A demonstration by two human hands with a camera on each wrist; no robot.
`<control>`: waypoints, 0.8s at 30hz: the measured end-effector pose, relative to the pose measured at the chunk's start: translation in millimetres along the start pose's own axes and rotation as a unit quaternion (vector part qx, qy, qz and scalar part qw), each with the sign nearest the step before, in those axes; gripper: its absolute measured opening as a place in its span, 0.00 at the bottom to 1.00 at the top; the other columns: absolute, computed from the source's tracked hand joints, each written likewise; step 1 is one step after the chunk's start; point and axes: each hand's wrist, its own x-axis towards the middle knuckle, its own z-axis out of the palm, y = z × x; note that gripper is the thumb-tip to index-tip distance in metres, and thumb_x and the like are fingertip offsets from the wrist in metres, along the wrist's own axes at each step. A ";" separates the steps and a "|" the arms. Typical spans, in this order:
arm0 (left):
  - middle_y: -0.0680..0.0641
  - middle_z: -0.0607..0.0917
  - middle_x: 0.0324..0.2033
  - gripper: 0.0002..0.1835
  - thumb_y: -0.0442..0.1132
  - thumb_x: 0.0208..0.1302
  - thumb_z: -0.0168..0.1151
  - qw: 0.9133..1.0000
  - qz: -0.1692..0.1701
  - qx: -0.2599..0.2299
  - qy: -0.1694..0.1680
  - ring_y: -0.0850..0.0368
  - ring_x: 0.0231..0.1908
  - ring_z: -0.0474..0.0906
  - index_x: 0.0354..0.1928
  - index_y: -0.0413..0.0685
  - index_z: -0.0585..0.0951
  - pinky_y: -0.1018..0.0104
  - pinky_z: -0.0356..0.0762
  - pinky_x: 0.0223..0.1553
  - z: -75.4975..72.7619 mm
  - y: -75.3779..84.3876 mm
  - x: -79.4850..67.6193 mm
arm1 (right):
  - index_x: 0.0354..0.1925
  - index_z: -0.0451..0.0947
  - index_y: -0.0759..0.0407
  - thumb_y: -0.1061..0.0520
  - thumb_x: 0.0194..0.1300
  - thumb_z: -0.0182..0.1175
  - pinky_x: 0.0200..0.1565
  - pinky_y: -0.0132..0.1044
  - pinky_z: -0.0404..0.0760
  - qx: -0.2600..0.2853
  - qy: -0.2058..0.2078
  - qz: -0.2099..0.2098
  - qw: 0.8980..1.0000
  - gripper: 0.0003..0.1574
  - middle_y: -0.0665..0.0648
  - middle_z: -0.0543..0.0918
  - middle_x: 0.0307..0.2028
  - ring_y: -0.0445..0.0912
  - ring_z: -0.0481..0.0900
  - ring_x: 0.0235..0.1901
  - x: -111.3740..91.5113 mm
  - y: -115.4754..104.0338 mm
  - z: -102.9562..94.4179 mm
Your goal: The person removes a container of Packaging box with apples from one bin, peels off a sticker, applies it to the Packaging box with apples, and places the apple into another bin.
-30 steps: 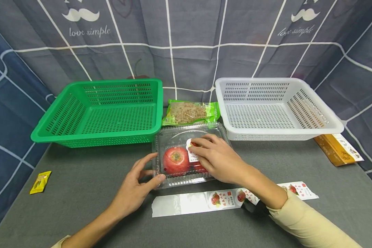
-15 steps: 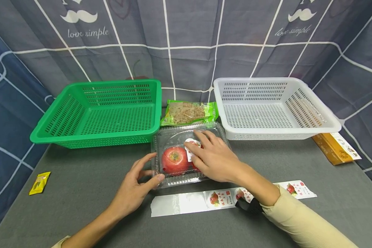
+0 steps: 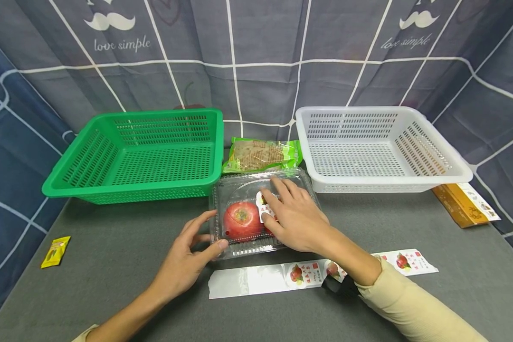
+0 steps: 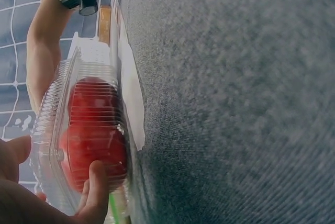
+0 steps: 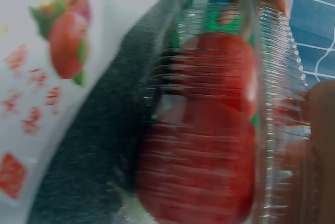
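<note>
A clear plastic clamshell box (image 3: 239,187) lies on the grey table, with two round red fruits (image 3: 242,221) inside that look like apples. My left hand (image 3: 188,256) holds the box's left end, its thumb by the front corner and its fingers along the side; the left wrist view shows a fingertip (image 4: 97,182) against the ribbed wall. Across the lid, my right hand (image 3: 297,218) rests with fingers spread, their tips on and around a white label (image 3: 262,204) with a fruit print. The hand hides part of that label and most of the right fruit.
In front of the box lies a white strip of labels (image 3: 265,281). Behind are a green basket (image 3: 132,187), a white basket (image 3: 389,183) and a green-edged food packet (image 3: 261,156) between them. A brown box (image 3: 463,209) sits far right, a yellow sachet (image 3: 55,251) far left.
My right fingers have spread and shifted over the lid, from bunched on the label to laid more flatly across it. More of the label shows now. My left hand and the box stay put.
</note>
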 end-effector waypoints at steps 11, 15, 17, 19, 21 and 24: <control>0.45 0.68 0.64 0.35 0.44 0.62 0.71 1.000 0.007 0.016 0.005 0.46 0.52 0.77 0.71 0.58 0.68 0.62 0.80 0.37 1.8 2.6 -0.8 | 0.71 0.67 0.52 0.41 0.73 0.48 0.66 0.58 0.60 0.027 0.065 -0.030 0.997 0.34 0.64 0.64 0.70 0.59 0.60 0.69 -5.6 5.9 2.6; 0.45 0.69 0.64 0.35 0.44 0.62 0.71 1.000 0.012 0.021 0.011 0.46 0.52 0.77 0.71 0.59 0.68 0.63 0.80 0.37 2.1 1.3 -1.4 | 0.64 0.76 0.55 0.42 0.73 0.47 0.67 0.55 0.60 0.016 0.067 -0.041 0.997 0.30 0.64 0.66 0.69 0.59 0.62 0.68 -5.3 5.4 3.0; 0.44 0.68 0.64 0.35 0.44 0.63 0.70 1.000 0.013 0.025 0.012 0.46 0.52 0.77 0.71 0.59 0.68 0.62 0.80 0.37 2.2 0.8 -1.5 | 0.62 0.77 0.59 0.43 0.72 0.49 0.67 0.52 0.61 0.019 0.076 -0.035 0.996 0.31 0.64 0.67 0.68 0.58 0.63 0.68 -5.2 5.1 3.5; 0.45 0.69 0.64 0.35 0.45 0.63 0.70 0.999 0.013 0.029 0.013 0.46 0.52 0.77 0.71 0.59 0.68 0.62 0.80 0.37 2.2 0.9 -1.4 | 0.60 0.78 0.61 0.44 0.71 0.51 0.67 0.49 0.62 0.028 0.086 -0.029 0.995 0.30 0.63 0.69 0.67 0.57 0.64 0.67 -5.3 4.9 4.0; 0.45 0.69 0.63 0.36 0.45 0.62 0.71 0.999 0.010 0.032 0.015 0.46 0.52 0.78 0.71 0.60 0.68 0.62 0.80 0.38 2.0 1.0 -1.4 | 0.58 0.79 0.63 0.46 0.69 0.52 0.66 0.49 0.64 0.041 0.097 -0.024 0.994 0.29 0.62 0.71 0.66 0.56 0.65 0.67 -5.7 5.3 4.3; 0.46 0.69 0.63 0.36 0.45 0.62 0.71 0.999 0.006 0.035 0.016 0.47 0.51 0.78 0.71 0.61 0.68 0.62 0.80 0.38 1.7 1.1 -1.3 | 0.55 0.82 0.64 0.48 0.68 0.55 0.63 0.52 0.68 0.074 0.118 -0.020 0.990 0.26 0.62 0.74 0.64 0.55 0.68 0.65 -6.1 7.5 4.2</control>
